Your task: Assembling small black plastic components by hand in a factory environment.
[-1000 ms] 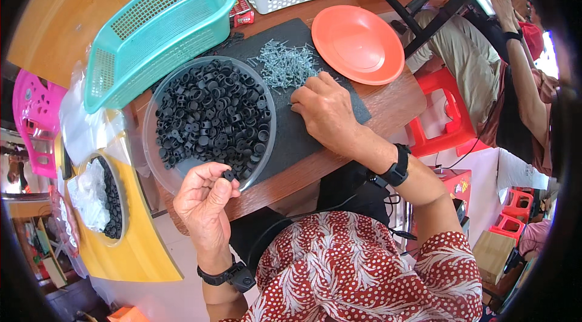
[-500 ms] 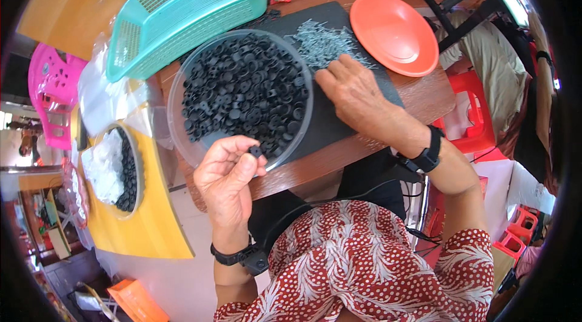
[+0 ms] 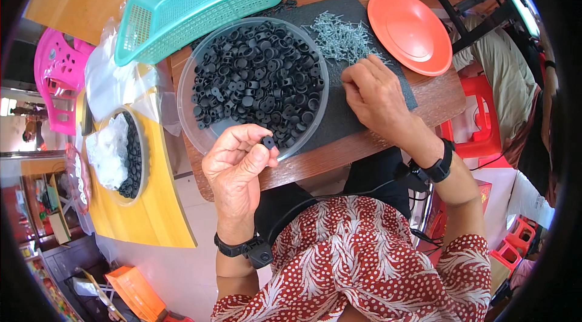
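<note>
Head view: left hand [image 3: 235, 161] pinches black washer [image 3: 268, 142].

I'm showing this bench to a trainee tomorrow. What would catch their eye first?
Probably the clear bowl heaped with small black parts at the table's middle, and the left hand pinching one black part at its near rim. Beyond the right hand lie silvery screws and an orange plate.

Small black plastic piece [image 3: 268, 142]: round, knob-like, pinched between thumb and fingertips of left hand [image 3: 236, 164], held just off the desk's near edge, beside the bowl rim.

Pile of small grey metal screws [image 3: 341, 36]: loose heap on the dark mat, toward the desk's far edge. Right hand [image 3: 376, 94] rests at the pile's near side, fingertips touching it.
</note>
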Motion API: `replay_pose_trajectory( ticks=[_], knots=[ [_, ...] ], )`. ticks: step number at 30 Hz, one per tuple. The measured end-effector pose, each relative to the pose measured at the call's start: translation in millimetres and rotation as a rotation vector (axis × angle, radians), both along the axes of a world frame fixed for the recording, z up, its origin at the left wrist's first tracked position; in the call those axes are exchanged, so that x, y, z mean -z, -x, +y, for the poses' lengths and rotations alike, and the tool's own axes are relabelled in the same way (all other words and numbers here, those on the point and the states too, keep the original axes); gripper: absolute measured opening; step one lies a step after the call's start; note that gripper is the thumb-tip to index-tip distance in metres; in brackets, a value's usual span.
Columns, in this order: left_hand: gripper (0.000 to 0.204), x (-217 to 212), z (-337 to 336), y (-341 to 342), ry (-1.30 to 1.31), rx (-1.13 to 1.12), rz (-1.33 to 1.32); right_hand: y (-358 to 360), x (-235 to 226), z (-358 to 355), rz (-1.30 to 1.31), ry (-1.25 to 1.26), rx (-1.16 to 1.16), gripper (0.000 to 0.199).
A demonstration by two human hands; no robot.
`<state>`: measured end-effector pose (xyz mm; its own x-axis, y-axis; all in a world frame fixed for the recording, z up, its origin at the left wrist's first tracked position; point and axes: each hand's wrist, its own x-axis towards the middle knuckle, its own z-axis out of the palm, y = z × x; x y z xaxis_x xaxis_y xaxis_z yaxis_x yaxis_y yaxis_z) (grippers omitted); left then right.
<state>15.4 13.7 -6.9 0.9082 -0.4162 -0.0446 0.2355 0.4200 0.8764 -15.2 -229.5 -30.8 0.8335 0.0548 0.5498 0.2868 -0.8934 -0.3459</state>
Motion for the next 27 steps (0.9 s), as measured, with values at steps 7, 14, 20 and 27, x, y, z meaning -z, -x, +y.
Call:
replay_pose_trajectory(
  ticks=[7,14,20,27],
  knots=[
    [0.024,-0.9,-1.2,0.3,-0.018,-0.018,-0.010,9.7,-28.2,42.4,0.068,-0.548,-0.006,0.015],
    [0.024,-1.9,-1.9,0.7,-0.009,-0.011,-0.010,16.1,-37.8,82.6,0.156,-0.970,-0.219,0.011],
    [0.024,-1.1,-0.7,0.8,0.013,-0.009,-0.004,12.9,-28.6,91.2,0.081,-0.927,-0.247,0.011],
    [0.025,-1.1,0.8,1.2,0.011,-0.023,0.007,10.1,-26.1,98.8,-0.032,-0.874,-0.188,0.012]
  ],
)
